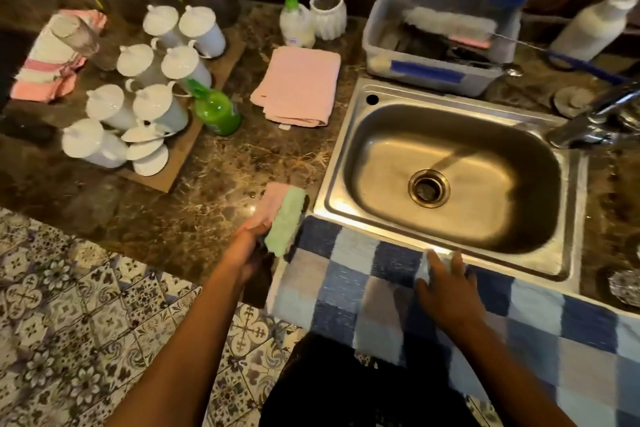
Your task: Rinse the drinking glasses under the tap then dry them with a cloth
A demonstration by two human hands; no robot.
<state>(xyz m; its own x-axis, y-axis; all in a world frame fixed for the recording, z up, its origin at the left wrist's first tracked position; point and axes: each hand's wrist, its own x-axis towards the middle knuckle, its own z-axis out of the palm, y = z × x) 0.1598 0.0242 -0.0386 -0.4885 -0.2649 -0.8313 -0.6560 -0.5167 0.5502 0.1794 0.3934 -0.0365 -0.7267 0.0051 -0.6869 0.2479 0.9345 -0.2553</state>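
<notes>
Low in the middle of the frame, two bare forearms reach up toward a dark, veined marble counter (pixel 221 170). One left hand (pixel 247 246) curls its fingers round two soft things at once: a fluffy green sponge (pixel 285 222), oblong and rounded at the ends, and a pink cloth (pixel 273 199) pressed behind it. One right hand (pixel 446 284) lies flat with straight, spread fingers on a blue-and-white checked towel (pixel 346 274) that drapes over the counter's front edge; it holds nothing.

At right of centre sits one stainless steel sink (pixel 349 135), a rounded rectangle with one round drain, dry-looking and with nothing in it. One chrome tap (pixel 595 114) stands at the right edge of the frame.

One drinking glass (pixel 74 35), clear and blurred, lies tilted on a pink-and-white striped cloth (pixel 45 69) at upper left. Beside it, eight white lidded ceramic mugs (pixel 156 107) crowd one wooden board (pixel 194 146); one lid sits askew. One green plastic bottle (pixel 216 111) stands just beside the board, and one folded pink towel (pixel 298 87) lies square in upper centre. Behind it stand one white pump bottle (pixel 296 24) and one ribbed white jar (pixel 327 12). One grey plastic tub (pixel 440 38) at upper right holds brushes.
</notes>
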